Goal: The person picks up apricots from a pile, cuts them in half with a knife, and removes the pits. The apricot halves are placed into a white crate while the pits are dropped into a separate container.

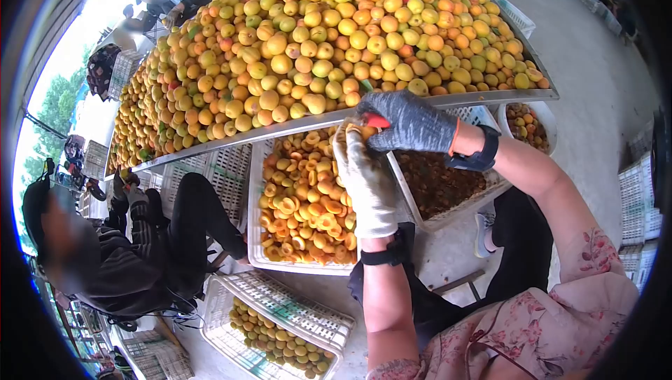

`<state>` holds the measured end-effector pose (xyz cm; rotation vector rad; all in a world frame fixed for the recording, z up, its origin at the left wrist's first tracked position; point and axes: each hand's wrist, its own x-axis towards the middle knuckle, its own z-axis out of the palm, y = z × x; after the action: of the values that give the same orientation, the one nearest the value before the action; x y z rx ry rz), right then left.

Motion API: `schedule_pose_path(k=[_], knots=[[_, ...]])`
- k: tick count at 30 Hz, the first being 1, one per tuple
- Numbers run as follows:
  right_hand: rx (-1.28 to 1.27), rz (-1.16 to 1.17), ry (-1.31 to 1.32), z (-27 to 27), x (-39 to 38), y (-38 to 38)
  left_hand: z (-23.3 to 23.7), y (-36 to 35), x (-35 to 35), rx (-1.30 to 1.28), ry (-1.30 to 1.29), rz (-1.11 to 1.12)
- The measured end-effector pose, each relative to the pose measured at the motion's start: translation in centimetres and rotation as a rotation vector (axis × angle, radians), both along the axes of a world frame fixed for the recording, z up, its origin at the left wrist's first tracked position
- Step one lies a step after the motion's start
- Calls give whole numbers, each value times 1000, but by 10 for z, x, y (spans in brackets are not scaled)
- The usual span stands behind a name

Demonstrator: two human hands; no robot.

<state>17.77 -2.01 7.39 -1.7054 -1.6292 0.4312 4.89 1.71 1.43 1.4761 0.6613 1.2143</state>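
My left hand (365,184), in a soiled white glove, is closed round an orange apricot (367,130) near the metal edge of the fruit table. Beside it my right hand (411,122), in a grey knitted glove, is closed on a small red tool (376,121) that touches the fruit; its blade cannot be made out. Both hands meet above the gap between a white crate of halved apricots (308,201) and a crate of dark pits (437,184).
Whole apricots (308,51) heap the table, whose metal rim (294,126) runs in front of me. A co-worker in dark clothes (133,261) sits at the left. Crates (280,310) with greenish fruit stand below, and a tub (549,128) sits at the right.
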Motion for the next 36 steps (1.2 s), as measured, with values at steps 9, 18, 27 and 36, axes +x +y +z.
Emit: schedule_pose_path(k=[9, 18, 27, 36], knots=[[195, -48, 248, -3, -30, -72, 28, -3, -18, -681, -815, -336], [58, -115, 793, -24, -47, -82, 13, -7, -4, -578, -712, -332], [-62, -166, 1066, -43, -38, -65, 4, -14, 7, 89, -32, 113], [-130, -180, 1211, -36, -30, -66, 31, -18, 0, -421, -358, -229]])
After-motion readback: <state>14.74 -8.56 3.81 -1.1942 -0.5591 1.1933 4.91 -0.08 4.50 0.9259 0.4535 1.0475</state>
